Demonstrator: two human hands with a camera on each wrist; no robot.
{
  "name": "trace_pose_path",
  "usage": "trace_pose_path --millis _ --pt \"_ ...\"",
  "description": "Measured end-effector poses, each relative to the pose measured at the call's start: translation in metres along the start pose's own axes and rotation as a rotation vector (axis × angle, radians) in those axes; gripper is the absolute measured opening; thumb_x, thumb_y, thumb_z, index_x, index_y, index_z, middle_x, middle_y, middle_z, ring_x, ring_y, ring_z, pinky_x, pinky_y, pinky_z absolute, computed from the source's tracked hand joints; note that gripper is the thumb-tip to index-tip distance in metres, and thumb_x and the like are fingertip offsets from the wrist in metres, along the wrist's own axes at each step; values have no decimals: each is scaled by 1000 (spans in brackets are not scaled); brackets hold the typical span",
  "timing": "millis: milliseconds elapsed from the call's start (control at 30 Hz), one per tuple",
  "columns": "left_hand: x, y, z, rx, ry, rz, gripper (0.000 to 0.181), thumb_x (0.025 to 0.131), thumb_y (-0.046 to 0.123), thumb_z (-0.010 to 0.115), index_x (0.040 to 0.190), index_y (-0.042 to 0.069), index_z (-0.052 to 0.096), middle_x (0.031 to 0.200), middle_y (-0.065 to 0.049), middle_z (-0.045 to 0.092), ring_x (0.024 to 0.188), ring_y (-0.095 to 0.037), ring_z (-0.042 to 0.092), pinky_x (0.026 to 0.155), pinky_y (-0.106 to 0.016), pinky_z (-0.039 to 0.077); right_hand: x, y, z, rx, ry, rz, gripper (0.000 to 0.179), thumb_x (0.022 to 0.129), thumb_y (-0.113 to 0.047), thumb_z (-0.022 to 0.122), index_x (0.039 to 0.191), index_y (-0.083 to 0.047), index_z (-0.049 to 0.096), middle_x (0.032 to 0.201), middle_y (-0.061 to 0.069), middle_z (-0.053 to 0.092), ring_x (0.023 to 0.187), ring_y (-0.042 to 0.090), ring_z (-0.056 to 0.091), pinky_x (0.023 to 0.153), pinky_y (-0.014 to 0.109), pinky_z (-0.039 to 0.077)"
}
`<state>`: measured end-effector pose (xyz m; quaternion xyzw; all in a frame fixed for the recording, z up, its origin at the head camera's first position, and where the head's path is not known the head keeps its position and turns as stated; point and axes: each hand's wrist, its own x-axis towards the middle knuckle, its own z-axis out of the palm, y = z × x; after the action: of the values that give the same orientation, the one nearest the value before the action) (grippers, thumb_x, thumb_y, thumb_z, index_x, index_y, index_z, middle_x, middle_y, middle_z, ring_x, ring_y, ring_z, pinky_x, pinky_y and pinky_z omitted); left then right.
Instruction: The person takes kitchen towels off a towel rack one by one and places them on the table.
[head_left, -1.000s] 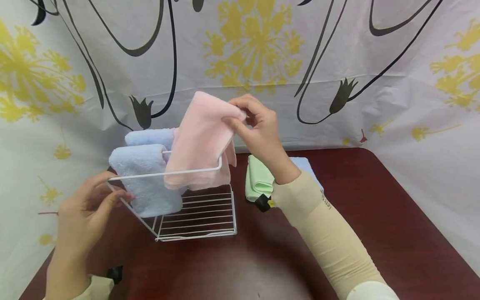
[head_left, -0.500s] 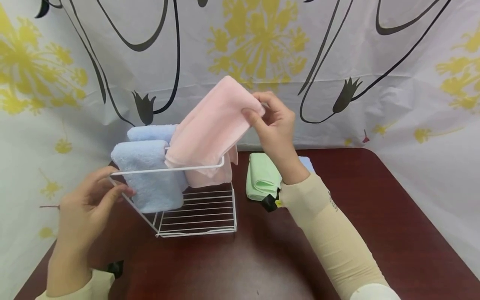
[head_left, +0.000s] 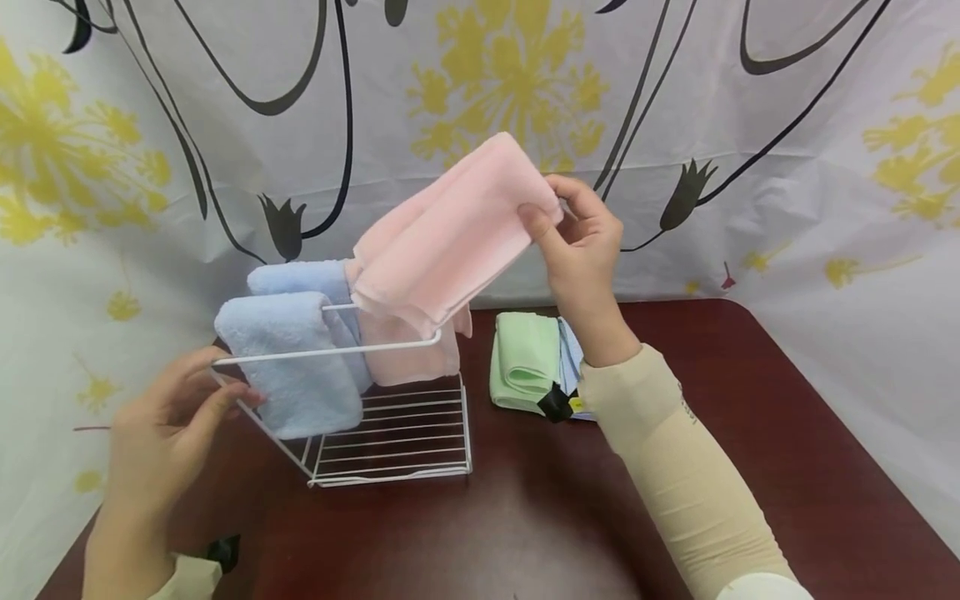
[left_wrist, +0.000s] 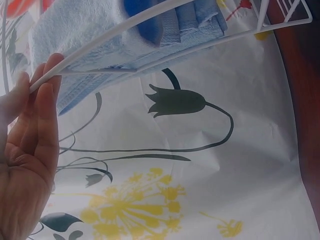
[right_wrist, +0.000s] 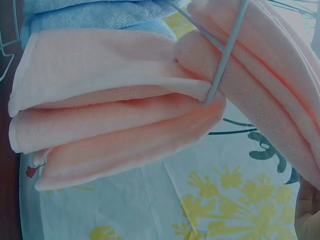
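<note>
My right hand (head_left: 581,242) pinches the upper corner of a folded pink towel (head_left: 472,225), raised at a slant above the white wire rack (head_left: 390,477). The towel's lower end is at the rack's top bars. Another pink fold (head_left: 412,358) hangs below it on the rack; whether it is a separate towel is unclear in the head view. To the left, two light blue towels, one in front (head_left: 292,367) and one behind (head_left: 296,277), drape over the bars. My left hand (head_left: 157,433) holds the rack's left front corner between thumb and fingers; the left wrist view shows the rail (left_wrist: 90,47) in its grip.
Right of the rack, a folded green towel (head_left: 528,350) lies on the dark red table (head_left: 735,400) beside a blue towel (head_left: 570,358), partly behind my right wrist. A white printed curtain (head_left: 360,108) closes off the back.
My right hand has moved up and to the right, drawing the pink towel with it off the front of the rack. My left hand keeps its hold on the rack corner.
</note>
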<state>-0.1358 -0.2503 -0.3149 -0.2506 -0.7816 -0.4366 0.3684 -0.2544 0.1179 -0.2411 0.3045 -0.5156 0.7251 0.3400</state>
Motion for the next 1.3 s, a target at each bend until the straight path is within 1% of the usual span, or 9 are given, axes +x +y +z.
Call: trace_pose_path --millis 133,300,433,600,733,967,1100,1300 --pt "1 -1 0 -1 -3 1 31 80 -20 68 109 -16 61 84 18 71 75 6 68 73 -5 50 1 -3 -6 3 23 -5 28 85 12 65 100 -11 73 100 2 68 83 13 67 73 25 58" --pt "1 -1 0 -23 -5 -7 30 80 -21 67 109 -17 60 84 17 72 76 4 69 73 -6 51 3 -3 -13 0 39 -18 28 85 11 65 99 -12 72 100 2 67 84 13 66 72 24 57" --pt "0 -1 0 -26 -7 -10 31 80 -21 67 110 -16 60 84 16 72 76 4 69 73 -6 51 4 -5 -18 -6 87 -8 26 85 11 66 97 -11 73 96 2 66 83 13 63 72 23 56" --pt "0 -1 0 -4 -7 -14 34 79 -21 68 112 -14 61 84 18 71 76 6 68 72 -5 50 3 -6 -27 -13 133 -3 26 84 12 66 97 -9 73 95 3 67 84 12 62 73 23 56" --pt "0 -2 0 -2 -7 -1 33 80 -20 68 111 -15 61 84 18 71 75 6 68 73 -5 49 2 -8 -35 -19 143 -6 24 85 11 67 99 -8 73 97 4 68 87 13 63 75 23 57" --pt "1 -1 0 -14 0 -3 31 80 -20 67 110 -16 61 84 18 71 75 5 68 74 -5 50 2 -14 -50 -7 156 11 19 85 7 72 100 -5 73 98 7 69 85 14 63 74 23 58" --pt "0 0 0 -16 1 -12 32 79 -21 67 110 -15 61 84 18 71 75 5 68 74 -5 50 -1 -15 -58 -47 145 -1 18 84 5 73 99 -5 73 96 5 69 84 14 62 72 22 57" --pt "-1 0 0 -34 2 -21 33 79 -22 67 111 -16 60 83 16 72 75 4 69 74 -6 51 -8 -15 -72 -38 146 24 21 82 9 73 99 -2 72 95 5 68 82 13 61 71 21 56"
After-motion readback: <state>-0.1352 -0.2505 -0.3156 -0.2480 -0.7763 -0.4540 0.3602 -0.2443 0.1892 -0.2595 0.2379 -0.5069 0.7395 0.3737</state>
